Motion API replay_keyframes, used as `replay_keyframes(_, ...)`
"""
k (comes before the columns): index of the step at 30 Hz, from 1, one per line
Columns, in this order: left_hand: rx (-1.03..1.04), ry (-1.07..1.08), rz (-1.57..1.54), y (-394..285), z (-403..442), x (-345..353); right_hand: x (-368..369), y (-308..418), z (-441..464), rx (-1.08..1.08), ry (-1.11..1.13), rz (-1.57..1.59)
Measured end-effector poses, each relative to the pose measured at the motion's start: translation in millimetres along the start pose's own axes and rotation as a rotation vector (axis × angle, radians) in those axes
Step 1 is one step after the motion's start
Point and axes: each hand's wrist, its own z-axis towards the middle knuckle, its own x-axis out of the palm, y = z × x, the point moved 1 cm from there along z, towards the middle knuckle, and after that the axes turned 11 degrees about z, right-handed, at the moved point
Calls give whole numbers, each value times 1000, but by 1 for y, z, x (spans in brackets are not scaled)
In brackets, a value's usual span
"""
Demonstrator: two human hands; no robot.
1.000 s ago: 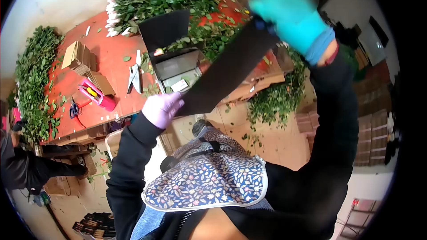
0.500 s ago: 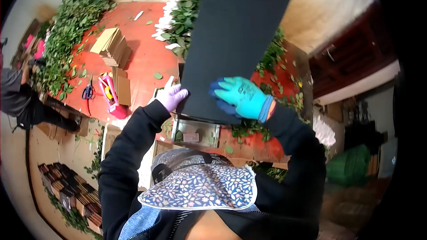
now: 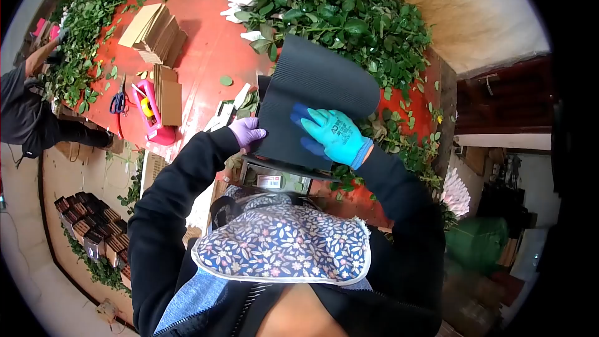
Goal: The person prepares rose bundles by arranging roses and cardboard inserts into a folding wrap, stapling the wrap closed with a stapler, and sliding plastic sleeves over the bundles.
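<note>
A black ribbed sheet (image 3: 312,81) stands in front of me, its far end curled over. At its left edge is my left hand (image 3: 247,132) in a lilac glove, with the fingers closed on the edge; the thumb is hard to make out. My right hand (image 3: 334,135), in a turquoise glove with dark blue fingertips, lies flat on the sheet with fingers spread. Below the sheet, a metal-edged tray (image 3: 248,176) holds a small white label (image 3: 269,181) and some leaves. Behind it lies a big heap of leafy stems (image 3: 355,22).
On the red table (image 3: 209,43) stand folded cardboard pieces (image 3: 153,34), a pink tape dispenser (image 3: 156,126) and scissors (image 3: 117,101). More foliage (image 3: 103,0) lines the far left, where another person (image 3: 28,100) works. Dark boxes (image 3: 93,224) are stacked lower left.
The far end of the black sheet has come down and curled, uncovering the leafy heap behind. Both hands stay at the sheet. The view has shifted slightly, and the other person's arm now reaches into the foliage.
</note>
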Motion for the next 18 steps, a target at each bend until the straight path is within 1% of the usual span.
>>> replay_keyframes(2,-297,21,124,-9,-5,8,6,-4,-3,51,1,29)
replay_keyframes(5,-288,-4,230,7,-1,20,17,-8,-7,133,33,43)
replay_keyframes(6,-332,-20,253,11,-3,24,25,-11,-9,138,33,43)
replay_keyframes(7,-344,4,261,10,-5,26,32,-16,-10,197,103,85)
replay_keyframes(9,-294,-21,641,9,-5,29,46,-23,-11,164,76,125)
replay_keyframes(10,-300,-3,640,9,-6,31,47,-20,-11,179,77,136)
replay_keyframes(12,-311,-39,619,12,-9,34,47,-15,-10,294,158,145)
replay_keyframes(13,-322,-23,616,12,-11,36,51,-14,-13,306,163,160)
replay_keyframes(15,-444,15,487,8,-14,38,54,-14,-18,248,86,167)
replay_keyframes(16,-455,25,481,8,-16,38,55,-12,-18,254,94,179)
replay_keyframes(18,-431,22,467,9,-17,39,52,-8,-20,189,-71,16)
